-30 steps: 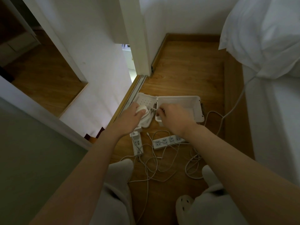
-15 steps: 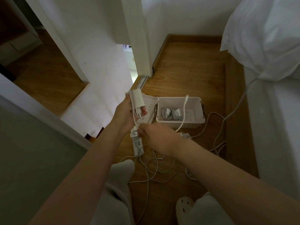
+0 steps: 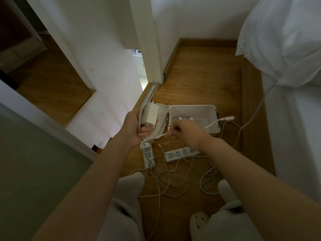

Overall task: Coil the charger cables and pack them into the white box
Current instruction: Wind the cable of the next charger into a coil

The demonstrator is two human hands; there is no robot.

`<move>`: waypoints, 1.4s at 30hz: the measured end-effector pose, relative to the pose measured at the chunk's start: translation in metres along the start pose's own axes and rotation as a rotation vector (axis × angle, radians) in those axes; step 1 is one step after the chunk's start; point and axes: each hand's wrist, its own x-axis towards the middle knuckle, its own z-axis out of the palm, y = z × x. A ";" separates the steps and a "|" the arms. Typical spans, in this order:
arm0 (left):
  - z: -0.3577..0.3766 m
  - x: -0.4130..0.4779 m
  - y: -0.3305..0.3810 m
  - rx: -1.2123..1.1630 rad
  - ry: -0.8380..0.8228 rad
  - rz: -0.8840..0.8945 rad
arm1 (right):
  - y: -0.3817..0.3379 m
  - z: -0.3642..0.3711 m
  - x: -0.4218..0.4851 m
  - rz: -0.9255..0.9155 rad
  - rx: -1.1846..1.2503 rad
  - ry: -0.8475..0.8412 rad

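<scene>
The left hand (image 3: pixel 133 126) grips the white charger brick (image 3: pixel 150 113), with cable loops around it. The right hand (image 3: pixel 187 134) pinches the cable (image 3: pixel 211 125). Its free tail points to 2 o'clock across the white box (image 3: pixel 191 106), which lies just beyond the right fingers (image 3: pixel 173 131) at 12 o'clock.

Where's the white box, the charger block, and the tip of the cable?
white box (image 3: pixel 192 106): head view, far rim.
charger block (image 3: pixel 149 113): head view, front face.
cable tip (image 3: pixel 229 117): head view, plug end.
</scene>
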 end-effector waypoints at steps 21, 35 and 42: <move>0.010 0.003 -0.010 0.180 0.001 -0.156 | 0.009 -0.049 -0.013 0.371 1.439 0.151; 0.008 0.015 -0.020 0.244 -0.008 -0.151 | 0.005 -0.042 -0.012 0.150 1.176 0.094; 0.007 0.013 -0.018 0.124 -0.030 -0.105 | 0.019 -0.037 -0.009 0.160 0.402 0.345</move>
